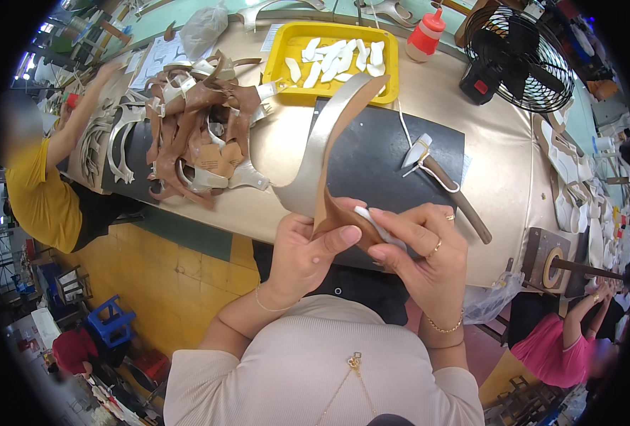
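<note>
The left hand [297, 259] is closed about the lower end of a curved strip [315, 153], silver on one face and brown on the other, its thumb pressed on the brown side; the strip's long free end arches up toward the tray. Just beside it, the right hand [428, 255] pinches a slim white piece [382, 228] between thumb and fingers, close against the brown face; whether they touch fully is hidden. If the left thumb eases, the strip could twist and the white piece would likely sit crooked; a loose right pinch could let it slip. The far end could also snag the tray's rim. Across the tan worktop [499, 170], from the left, lie a heap of brown and silver pieces [201, 128], a yellow tray [272, 60] of white pieces, a dark mat [379, 138], a red-capped bottle [426, 35], a hammer [457, 199] and a black fan [521, 60]. Around it, a co-worker in yellow [45, 184] sits at left, a blue stool [111, 319] stands on the yellow floor [187, 270], and someone in pink [556, 348] works at right.
</note>
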`<state>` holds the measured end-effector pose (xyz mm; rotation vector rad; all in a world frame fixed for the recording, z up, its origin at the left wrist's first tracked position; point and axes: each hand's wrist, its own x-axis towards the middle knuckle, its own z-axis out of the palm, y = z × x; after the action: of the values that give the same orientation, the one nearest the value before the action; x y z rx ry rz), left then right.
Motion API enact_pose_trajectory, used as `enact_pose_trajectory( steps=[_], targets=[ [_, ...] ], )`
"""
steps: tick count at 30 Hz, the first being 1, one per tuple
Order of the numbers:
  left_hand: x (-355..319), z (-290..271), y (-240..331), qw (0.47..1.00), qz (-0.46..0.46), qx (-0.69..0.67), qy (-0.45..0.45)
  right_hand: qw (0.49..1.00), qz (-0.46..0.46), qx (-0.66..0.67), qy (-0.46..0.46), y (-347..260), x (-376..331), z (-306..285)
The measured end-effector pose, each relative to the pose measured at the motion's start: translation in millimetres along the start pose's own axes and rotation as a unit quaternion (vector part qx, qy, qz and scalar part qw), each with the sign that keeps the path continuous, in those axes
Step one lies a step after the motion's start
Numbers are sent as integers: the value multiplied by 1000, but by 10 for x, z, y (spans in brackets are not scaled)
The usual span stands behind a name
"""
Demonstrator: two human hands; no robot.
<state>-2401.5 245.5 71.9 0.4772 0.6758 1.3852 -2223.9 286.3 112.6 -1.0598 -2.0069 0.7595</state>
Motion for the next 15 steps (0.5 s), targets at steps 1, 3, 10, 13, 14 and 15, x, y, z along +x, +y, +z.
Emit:
enact_pose_trajectory(
  steps=[1,3,10,13,14,15],
  targets=[
    [1,-4,5,1000,-1,-11,-9,1000,-1,0,-1,-1,-3,-1],
    [15,-18,16,998,-49,-45,-11,1000,7,10,2,-8,-8,-1],
    [50,-64,-49,975,-154,-157,26,998,46,34,-18,5,-23,-21],
    [58,-117,-117,982,-125,-141,-3,998,38,32,-37,47,-26,-46],
    [61,-141,-138,978,-131,-159,-17,998,36,30,-44,67,-23,-49],
    [62,-167,-154,974,-136,-177,-30,995,49,60,-61,91,-15,-50]
  ],
)
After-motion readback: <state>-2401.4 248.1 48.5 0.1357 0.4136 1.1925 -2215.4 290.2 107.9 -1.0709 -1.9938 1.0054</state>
